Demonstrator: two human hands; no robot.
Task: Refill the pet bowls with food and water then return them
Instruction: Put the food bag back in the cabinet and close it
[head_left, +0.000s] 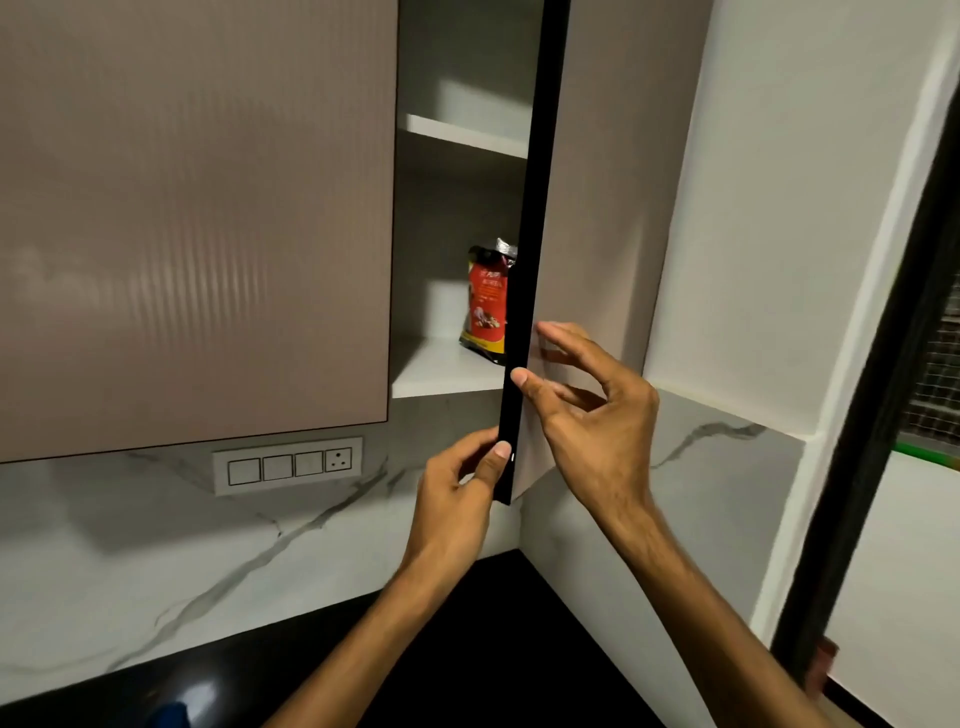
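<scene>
Left hand (457, 486) reaches up, thumb and curled fingers pinching the black edge of the cupboard door (602, 218) near its bottom corner. Right hand (587, 410) raised just beside it, thumb tip on that same edge, fingers spread loose against the door's inner face, gripping nothing. Door stands ajar, edge-on to the camera. Red food bag (485, 306) upright on the cupboard's lower shelf (441, 369), its right side hidden behind the door edge. Switch panel (288, 465) on the marble wall below the closed left door (197, 218). Black counter (467, 649) underneath.
</scene>
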